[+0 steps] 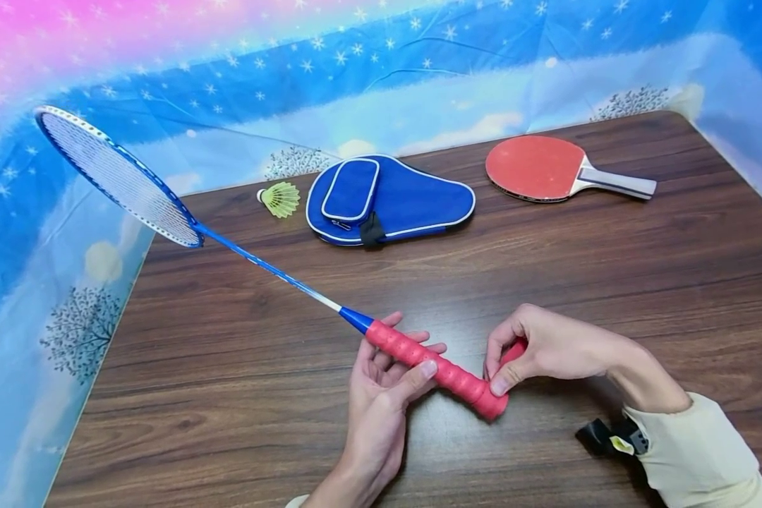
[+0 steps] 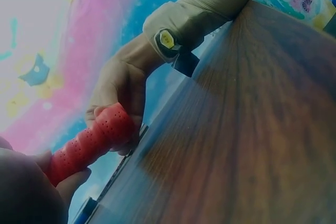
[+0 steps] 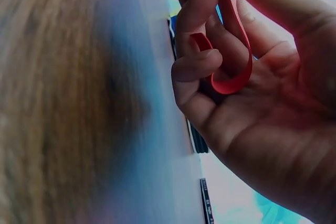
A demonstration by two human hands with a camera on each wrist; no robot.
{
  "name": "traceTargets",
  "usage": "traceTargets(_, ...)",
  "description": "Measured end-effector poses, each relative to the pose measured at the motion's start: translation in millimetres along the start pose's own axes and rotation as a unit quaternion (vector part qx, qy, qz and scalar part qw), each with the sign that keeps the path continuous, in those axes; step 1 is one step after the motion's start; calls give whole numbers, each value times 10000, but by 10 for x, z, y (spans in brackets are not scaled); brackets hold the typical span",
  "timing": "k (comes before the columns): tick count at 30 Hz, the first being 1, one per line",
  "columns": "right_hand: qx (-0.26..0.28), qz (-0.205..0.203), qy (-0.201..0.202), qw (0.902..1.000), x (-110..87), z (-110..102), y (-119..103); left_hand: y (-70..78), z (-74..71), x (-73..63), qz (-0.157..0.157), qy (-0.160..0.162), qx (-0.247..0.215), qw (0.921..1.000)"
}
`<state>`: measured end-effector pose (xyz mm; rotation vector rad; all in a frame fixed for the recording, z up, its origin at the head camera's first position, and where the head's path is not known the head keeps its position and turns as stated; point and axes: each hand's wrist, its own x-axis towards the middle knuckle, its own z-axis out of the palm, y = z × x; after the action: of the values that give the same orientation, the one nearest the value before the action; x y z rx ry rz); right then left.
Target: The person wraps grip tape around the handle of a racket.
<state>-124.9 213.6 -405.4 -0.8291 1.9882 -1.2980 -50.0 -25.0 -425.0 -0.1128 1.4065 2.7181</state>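
Note:
A blue and white badminton racket (image 1: 286, 275) is held up over the table, its head to the far left. Its handle is wrapped in red perforated grip tape (image 1: 447, 370), also seen in the left wrist view. My left hand (image 1: 381, 416) holds the handle, thumb on top and fingers underneath. At the butt end, my right hand (image 1: 555, 346) pinches the tape between thumb and fingers. A loose red tail of the tape (image 3: 236, 82) curls into the right palm, its end among the bent fingers in the right wrist view.
Along the back of the brown wooden table (image 1: 228, 395) lie a yellow-green shuttlecock (image 1: 279, 200), a blue paddle case (image 1: 419, 201) with a zipped pocket and a red table tennis paddle (image 1: 536, 167). A printed cloth (image 1: 330, 63) hangs behind and at the left.

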Motion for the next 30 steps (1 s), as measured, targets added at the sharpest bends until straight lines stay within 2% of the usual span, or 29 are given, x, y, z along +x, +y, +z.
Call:
traceTargets(7,-89,224,175,9996,-7,-18,-31,-10,-3,8,358,-119,-84,9993)
traceTargets(12,-287,203,182,9992,-1,-21,-43,-9,0,18,545,-136,-282,9980)
traceTargets(19,-84,287,98,9995,-4,8,-42,-28,6,23,402,-10,-288,9988)
traceTargets(25,-244,365,156,9989,6,28,-31,-14,6,19,340,235,-308,9987)
traceTargets(30,-270,403,164,9987,6,41,-26,-13,11,9,387,170,-264,9988)
